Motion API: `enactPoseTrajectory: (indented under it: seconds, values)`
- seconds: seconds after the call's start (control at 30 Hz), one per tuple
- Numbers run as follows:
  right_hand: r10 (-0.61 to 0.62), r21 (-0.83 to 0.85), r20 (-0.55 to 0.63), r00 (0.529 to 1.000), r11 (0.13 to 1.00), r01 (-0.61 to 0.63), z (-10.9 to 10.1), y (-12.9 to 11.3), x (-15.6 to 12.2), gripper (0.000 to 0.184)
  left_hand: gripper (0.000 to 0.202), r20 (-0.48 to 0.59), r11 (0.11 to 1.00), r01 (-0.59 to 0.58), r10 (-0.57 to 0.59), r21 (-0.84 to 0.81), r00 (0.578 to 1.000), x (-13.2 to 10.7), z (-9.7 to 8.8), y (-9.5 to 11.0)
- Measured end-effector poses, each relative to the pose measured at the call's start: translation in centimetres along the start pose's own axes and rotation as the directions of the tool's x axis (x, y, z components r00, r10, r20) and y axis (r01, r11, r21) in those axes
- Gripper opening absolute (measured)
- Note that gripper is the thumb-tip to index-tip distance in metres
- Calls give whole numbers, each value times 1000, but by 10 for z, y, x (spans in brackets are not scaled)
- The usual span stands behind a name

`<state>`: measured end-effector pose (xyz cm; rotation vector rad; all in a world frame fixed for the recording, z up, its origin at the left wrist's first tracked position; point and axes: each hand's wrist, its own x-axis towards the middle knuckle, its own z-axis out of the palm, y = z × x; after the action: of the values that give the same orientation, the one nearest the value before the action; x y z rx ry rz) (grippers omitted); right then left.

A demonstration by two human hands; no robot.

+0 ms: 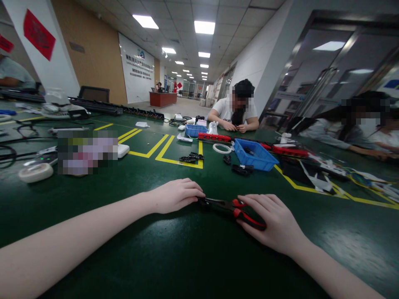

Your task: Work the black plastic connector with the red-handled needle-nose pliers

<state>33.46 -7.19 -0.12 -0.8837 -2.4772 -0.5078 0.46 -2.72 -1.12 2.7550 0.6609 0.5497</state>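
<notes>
Red-and-black pliers lie on the dark green table between my hands. My right hand is curled over the red handles and grips them. My left hand rests palm down at the jaw end, its fingers together and bent, the fingertips touching a small black part at the pliers' nose. What lies under the left fingers is hidden.
A blue bin, small black parts, a white tape ring and red strips lie farther back within yellow floor-style lines. Other people sit working at the far side and at the right. Cables and white devices crowd the left.
</notes>
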Motion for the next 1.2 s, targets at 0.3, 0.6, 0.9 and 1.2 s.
enactPoseTrajectory:
  seconds: [0.3,0.6,0.9,1.2]
  values:
    - [-3,1,-8,1000,1000,3,-1,-1,1,40,28,-8,1000,-19,18,-17,1000,0,-1,0]
    - [-18,-7,-10,1000,1000,18,2,0,-2,42,30,-34,999,-41,42,20,999,-1,1,-1]
    - [-49,0,-12,999,999,49,0,-6,1,38,36,-61,995,-52,58,89,996,-3,-2,2]
    - [-61,3,-9,998,998,61,1,-4,0,41,35,-69,996,-81,82,28,994,-3,1,1]
